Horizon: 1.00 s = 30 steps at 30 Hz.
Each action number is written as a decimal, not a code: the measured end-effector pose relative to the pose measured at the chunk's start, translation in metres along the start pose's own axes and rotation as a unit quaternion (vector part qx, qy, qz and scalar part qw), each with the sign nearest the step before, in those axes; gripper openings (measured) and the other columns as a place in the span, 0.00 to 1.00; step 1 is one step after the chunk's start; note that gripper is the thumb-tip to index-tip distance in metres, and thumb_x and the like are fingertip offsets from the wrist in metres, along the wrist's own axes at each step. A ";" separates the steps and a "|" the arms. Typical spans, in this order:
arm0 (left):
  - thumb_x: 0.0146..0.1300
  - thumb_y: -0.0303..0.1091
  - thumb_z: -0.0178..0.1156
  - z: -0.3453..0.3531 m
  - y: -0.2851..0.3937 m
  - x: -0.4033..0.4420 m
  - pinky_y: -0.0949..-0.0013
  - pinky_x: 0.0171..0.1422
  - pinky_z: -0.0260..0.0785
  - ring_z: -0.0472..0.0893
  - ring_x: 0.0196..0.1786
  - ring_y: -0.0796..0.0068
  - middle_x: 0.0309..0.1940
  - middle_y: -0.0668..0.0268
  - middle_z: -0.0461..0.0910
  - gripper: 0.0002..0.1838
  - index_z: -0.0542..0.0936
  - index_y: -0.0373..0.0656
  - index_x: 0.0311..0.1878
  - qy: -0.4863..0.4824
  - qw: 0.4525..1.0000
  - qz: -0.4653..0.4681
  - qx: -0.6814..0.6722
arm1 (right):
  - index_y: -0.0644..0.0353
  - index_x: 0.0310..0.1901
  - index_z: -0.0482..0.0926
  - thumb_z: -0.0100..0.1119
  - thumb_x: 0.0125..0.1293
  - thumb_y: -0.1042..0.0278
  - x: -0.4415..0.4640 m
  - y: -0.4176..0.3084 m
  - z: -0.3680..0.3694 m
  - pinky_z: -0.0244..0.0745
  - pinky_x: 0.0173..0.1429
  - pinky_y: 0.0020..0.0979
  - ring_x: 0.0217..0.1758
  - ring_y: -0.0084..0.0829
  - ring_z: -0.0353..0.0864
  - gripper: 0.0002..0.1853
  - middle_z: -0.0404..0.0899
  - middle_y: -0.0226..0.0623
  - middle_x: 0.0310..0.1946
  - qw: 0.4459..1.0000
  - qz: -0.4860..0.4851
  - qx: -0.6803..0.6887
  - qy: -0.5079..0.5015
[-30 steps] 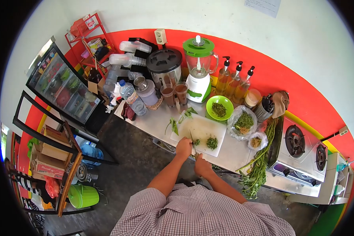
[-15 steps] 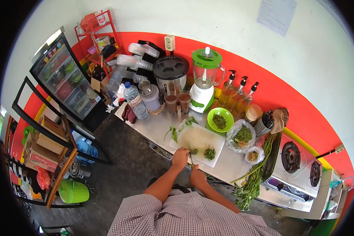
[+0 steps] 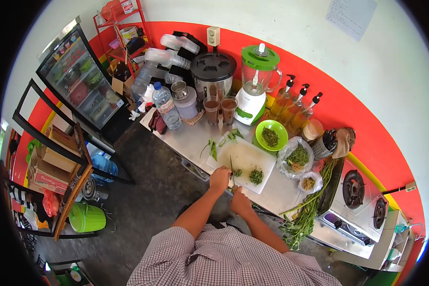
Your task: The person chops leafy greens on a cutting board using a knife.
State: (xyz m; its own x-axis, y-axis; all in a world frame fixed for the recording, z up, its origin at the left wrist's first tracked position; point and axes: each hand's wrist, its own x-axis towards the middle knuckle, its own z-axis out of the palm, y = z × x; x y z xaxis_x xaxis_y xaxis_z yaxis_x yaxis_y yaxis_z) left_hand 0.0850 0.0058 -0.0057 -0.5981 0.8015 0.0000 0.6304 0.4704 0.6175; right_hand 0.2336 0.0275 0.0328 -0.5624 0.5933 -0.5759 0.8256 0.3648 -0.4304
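Note:
My right hand (image 3: 241, 202) is closed around the handle of a knife (image 3: 232, 167) at the near edge of a white cutting board (image 3: 245, 155). The thin blade points away from me across the board. Close to the left side of the blade, my left hand (image 3: 219, 179) has its fingers curled together; what they hold, if anything, is hidden. A small bit of chopped greens (image 3: 238, 173) lies just right of the blade, and a larger pile of chopped greens (image 3: 256, 177) sits further right. Whole leafy stems (image 3: 213, 150) lie at the board's far left.
Behind the board stand a green bowl (image 3: 259, 131) with chopped greens, a blender (image 3: 250, 107) and two brown-filled cups (image 3: 211, 116). Plastic bags (image 3: 282, 164), long green stalks (image 3: 296, 226) and a gas stove (image 3: 355, 209) are at the right. A water bottle (image 3: 169, 112) stands left.
The view has tilted down, so the table and its contents sit higher in the frame. Both hands stay by the knife at the board's near edge, with little visible change.

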 end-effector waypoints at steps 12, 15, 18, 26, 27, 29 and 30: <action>0.63 0.30 0.62 -0.006 -0.001 -0.004 0.52 0.49 0.78 0.83 0.46 0.54 0.40 0.62 0.83 0.04 0.85 0.45 0.38 0.000 0.999 0.046 0.022 | 0.73 0.63 0.57 0.61 0.62 0.65 0.003 0.009 0.004 0.79 0.57 0.54 0.52 0.63 0.84 0.34 0.82 0.66 0.46 1.000 -0.009 0.017 0.007; 0.65 0.30 0.59 -0.006 0.003 -0.003 0.52 0.50 0.78 0.83 0.49 0.56 0.42 0.63 0.82 0.05 0.84 0.44 0.38 0.017 0.997 0.068 0.039 | 0.73 0.62 0.57 0.61 0.62 0.65 -0.003 0.004 0.004 0.80 0.56 0.53 0.52 0.63 0.84 0.33 0.82 0.66 0.46 0.999 -0.013 0.030 0.002; 0.65 0.30 0.59 -0.004 0.005 -0.006 0.52 0.50 0.78 0.83 0.49 0.56 0.42 0.62 0.82 0.06 0.84 0.44 0.38 0.002 0.997 0.049 0.055 | 0.72 0.62 0.57 0.61 0.63 0.65 -0.002 0.005 0.015 0.80 0.57 0.53 0.52 0.62 0.84 0.32 0.82 0.66 0.46 0.999 -0.005 0.034 0.003; 0.65 0.28 0.59 0.005 0.003 -0.004 0.51 0.49 0.77 0.83 0.43 0.50 0.41 0.59 0.81 0.05 0.84 0.43 0.39 0.027 1.000 -0.014 -0.008 | 0.73 0.63 0.57 0.62 0.63 0.65 -0.013 0.002 0.002 0.80 0.56 0.53 0.51 0.61 0.84 0.34 0.83 0.64 0.46 1.000 -0.011 0.021 -0.005; 0.64 0.28 0.60 0.006 0.004 -0.006 0.50 0.48 0.77 0.83 0.43 0.49 0.40 0.57 0.82 0.05 0.84 0.42 0.39 0.047 0.999 -0.010 -0.014 | 0.72 0.63 0.57 0.63 0.64 0.65 -0.010 0.002 0.003 0.80 0.57 0.53 0.52 0.61 0.84 0.34 0.83 0.64 0.46 1.000 -0.012 0.020 -0.003; 0.63 0.28 0.61 0.010 0.005 -0.011 0.50 0.47 0.76 0.82 0.43 0.48 0.40 0.56 0.82 0.05 0.84 0.41 0.39 0.062 0.998 -0.009 -0.022 | 0.72 0.63 0.57 0.63 0.64 0.65 -0.004 0.007 0.006 0.79 0.57 0.53 0.52 0.61 0.84 0.34 0.83 0.64 0.46 1.000 -0.008 0.019 -0.005; 0.63 0.27 0.61 0.011 0.004 -0.013 0.50 0.48 0.76 0.82 0.44 0.48 0.40 0.56 0.82 0.05 0.84 0.41 0.39 0.074 0.997 0.009 -0.023 | 0.73 0.64 0.56 0.63 0.64 0.65 -0.001 0.006 0.002 0.79 0.57 0.53 0.52 0.61 0.84 0.35 0.83 0.64 0.46 1.000 -0.007 0.020 -0.011</action>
State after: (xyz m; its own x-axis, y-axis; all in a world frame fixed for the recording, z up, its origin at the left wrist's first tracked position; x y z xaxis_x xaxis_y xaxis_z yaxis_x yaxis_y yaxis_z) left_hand 0.1007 0.0016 -0.0115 -0.6559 0.7445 0.1248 0.6200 0.4370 0.6516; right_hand 0.2387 0.0278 0.0297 -0.5749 0.5726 -0.5845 0.8156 0.3440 -0.4653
